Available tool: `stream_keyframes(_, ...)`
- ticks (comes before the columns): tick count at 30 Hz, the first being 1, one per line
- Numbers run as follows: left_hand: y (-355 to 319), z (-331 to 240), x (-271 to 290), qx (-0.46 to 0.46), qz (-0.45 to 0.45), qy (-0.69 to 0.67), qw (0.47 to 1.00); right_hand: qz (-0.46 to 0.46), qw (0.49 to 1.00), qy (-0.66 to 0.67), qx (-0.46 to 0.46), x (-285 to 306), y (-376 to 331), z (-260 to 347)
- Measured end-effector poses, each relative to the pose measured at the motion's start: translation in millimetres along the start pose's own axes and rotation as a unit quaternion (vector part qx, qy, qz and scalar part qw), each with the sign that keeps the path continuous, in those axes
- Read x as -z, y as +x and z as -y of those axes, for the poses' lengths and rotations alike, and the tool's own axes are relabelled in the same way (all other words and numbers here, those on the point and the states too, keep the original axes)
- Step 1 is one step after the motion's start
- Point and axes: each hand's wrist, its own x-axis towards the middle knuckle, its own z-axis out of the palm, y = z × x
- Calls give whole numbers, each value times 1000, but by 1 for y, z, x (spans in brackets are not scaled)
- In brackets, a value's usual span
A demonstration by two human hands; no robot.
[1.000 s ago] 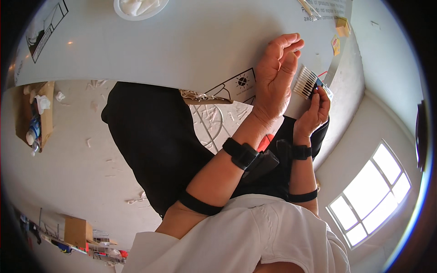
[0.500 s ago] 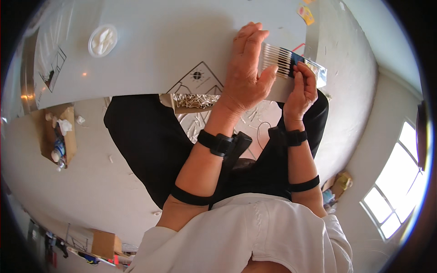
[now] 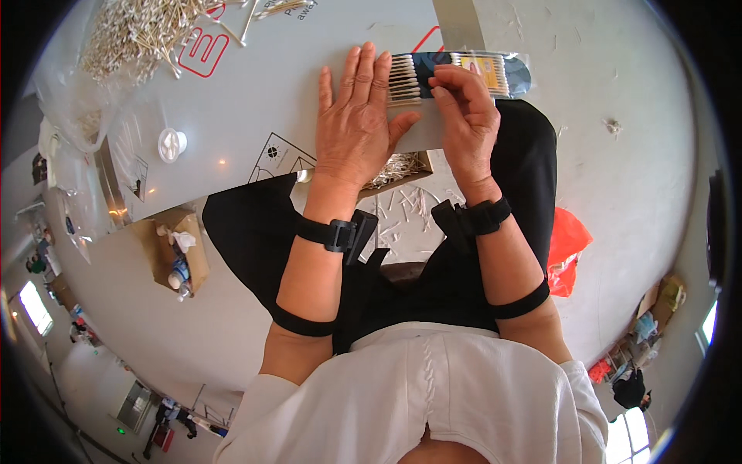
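A flat pack of cotton swabs [image 3: 403,80] lies near the table's edge, white tips in a row at its left end. Across its middle runs a dark band [image 3: 429,63]; clear plastic and a yellow label [image 3: 489,71] show farther right. My left hand [image 3: 354,127] rests flat, fingers stretched, its index finger beside the left swab tips. Over the dark band, my right hand [image 3: 470,116] is closed in a pinch at the pack, thumb and forefinger close together. Its fingers partly cover the pack.
A heap of loose swabs [image 3: 143,39] lies at the table's far left, near a small white tub [image 3: 171,145]. Below the table edge is a box of swabs [image 3: 398,172]. Another cardboard box [image 3: 189,240] stands on the floor at left, a red bag [image 3: 566,251] at right.
The view has shifted, bringing the swab heap and red bag into sight. My left hand has flattened with fingers more spread. More of the pack now shows beyond my right hand.
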Motion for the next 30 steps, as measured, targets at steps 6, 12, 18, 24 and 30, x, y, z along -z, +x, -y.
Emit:
stream_keyframes(6, 1, 0, -1, -6, 7, 21, 1000, 65, 974, -197, 90, 8, 8, 12)
stream_keyframes(12, 1, 0, -2, -5, 14, 21, 1000, 82, 966, -229, 84, 8, 9, 14)
stream_keyframes(18, 1, 0, -2, -6, 10, 21, 1000, 83, 966, -229, 88, 7, 7, 14)
stream_keyframes(24, 1, 1, -3, -9, 4, 28, 1000, 82, 966, -229, 84, 6, 6, 13)
stream_keyframes(30, 2, 0, -3, -8, 5, 29, 1000, 88, 963, -242, 78, 7, 5, 12)
